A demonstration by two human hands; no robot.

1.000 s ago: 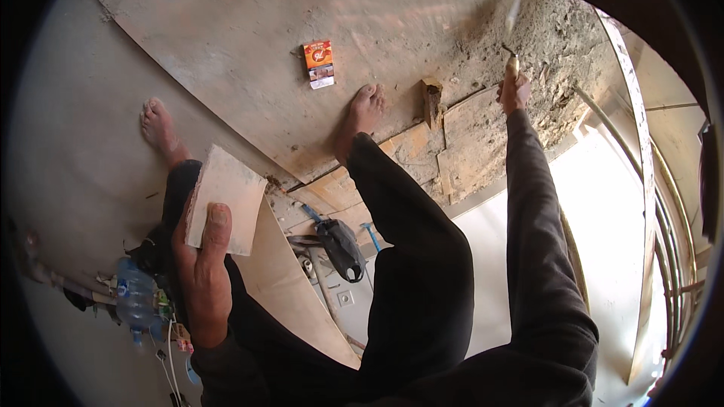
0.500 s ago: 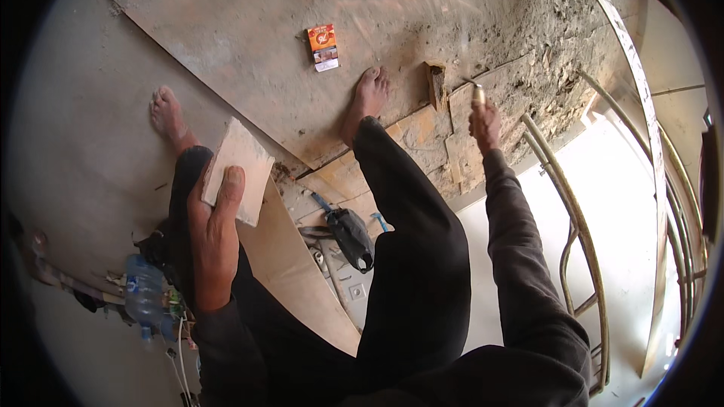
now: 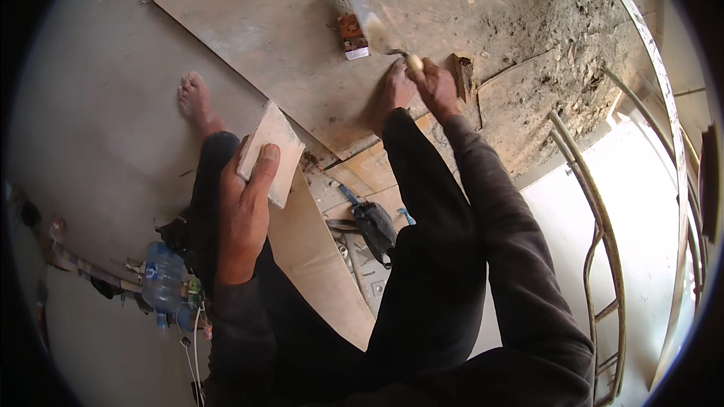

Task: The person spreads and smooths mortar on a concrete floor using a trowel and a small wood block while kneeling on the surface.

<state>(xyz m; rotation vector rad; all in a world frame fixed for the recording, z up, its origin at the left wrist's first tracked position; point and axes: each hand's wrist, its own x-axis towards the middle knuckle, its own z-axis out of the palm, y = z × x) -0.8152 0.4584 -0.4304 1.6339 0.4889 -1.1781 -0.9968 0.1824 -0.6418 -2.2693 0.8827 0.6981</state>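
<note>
A pale, flat, squarish block [image 3: 280,152] with rough edges is gripped in my left hand [image 3: 247,207], its thumb pressed on the face. My right hand [image 3: 439,90] is closed round the light handle of a trowel [image 3: 375,32]. The trowel's blade, blurred by motion, points up and to the left. It passes in front of a small orange-brown carton [image 3: 353,47], hiding part of it. A short hollow wooden-looking piece [image 3: 464,77] stands just right of my right hand.
My bare feet rest on dusty boards [image 3: 249,38]. Crumbled rubble [image 3: 581,45] lies at the far right, beside curved metal rails [image 3: 596,203]. A dark bag [image 3: 373,226] lies below between my legs; a large blue water bottle [image 3: 162,279] is at lower left.
My right hand has swung left with the trowel, from beside the rubble to above my right foot. The blade now overlaps the carton. My left hand still holds the block.
</note>
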